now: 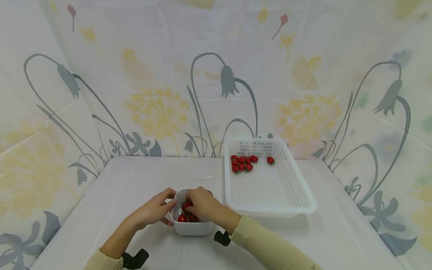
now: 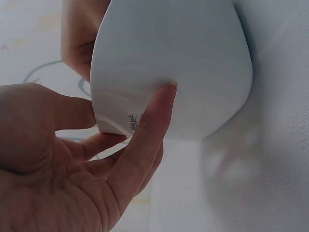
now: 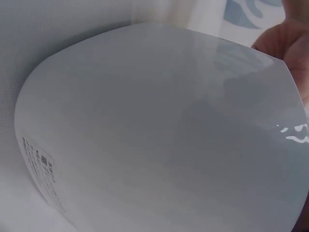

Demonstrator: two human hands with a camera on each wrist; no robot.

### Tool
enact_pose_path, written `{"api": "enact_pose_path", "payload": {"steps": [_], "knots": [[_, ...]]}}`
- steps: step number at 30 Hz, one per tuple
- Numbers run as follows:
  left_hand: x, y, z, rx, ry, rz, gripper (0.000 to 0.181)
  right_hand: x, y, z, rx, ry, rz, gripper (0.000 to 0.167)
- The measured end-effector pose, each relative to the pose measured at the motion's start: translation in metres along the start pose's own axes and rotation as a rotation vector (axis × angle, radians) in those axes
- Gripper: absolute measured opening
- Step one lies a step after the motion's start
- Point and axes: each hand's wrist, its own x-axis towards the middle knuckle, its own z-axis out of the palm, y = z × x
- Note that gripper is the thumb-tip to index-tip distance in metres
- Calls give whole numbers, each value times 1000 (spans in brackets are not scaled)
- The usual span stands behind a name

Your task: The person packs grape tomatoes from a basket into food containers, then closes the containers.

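A small white container [image 1: 193, 229] stands on the table with several red cherry tomatoes [image 1: 182, 218] in it. My left hand [image 1: 153, 210] holds the container's left side. In the left wrist view, the thumb is at the rim and the fingers [image 2: 154, 116] lie along the outer wall. My right hand [image 1: 204, 202] reaches down over the rim, its fingers at a cherry tomato [image 1: 186, 205], which it seems to pinch; the fingertips are partly hidden. The right wrist view is mostly the container's outer wall [image 3: 154, 130], with a printed label low on it.
Right of the container is a white plastic basket [image 1: 303, 191] with perforated walls. Several cherry tomatoes [image 1: 242, 159] sit together at its back left, and a single tomato [image 1: 270, 160] lies apart. Behind the container lies a pale flat lid-like piece [image 1: 203, 175]. A patterned curtain [image 1: 162, 75] hangs behind.
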Motion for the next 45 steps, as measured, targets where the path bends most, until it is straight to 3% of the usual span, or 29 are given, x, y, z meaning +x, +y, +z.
{"api": "enact_pose_path", "payload": {"steps": [6, 10, 18, 22, 28, 35, 45], "knots": [[1, -2, 1, 4, 6, -3, 26, 0, -2, 3, -141, -84, -16, 8], [0, -2, 2, 10, 12, -13, 26, -1, -5, 3, -169, -122, 3, 13], [0, 0, 0, 4, -1, 5, 27, -2, -8, -9, -111, -127, -19, 11], [-1, 0, 0, -6, -4, 6, 27, -10, -11, -20, -34, -128, -15, 9], [0, -2, 1, -5, 8, -13, 27, -25, -9, -44, 45, -98, -73, 14], [0, 0, 1, 1, 16, -21, 27, -36, 4, -69, 51, -60, -95, 18], [2, 0, 1, -1, 8, -23, 29, -45, 31, -82, 81, -83, -74, 24]]}}
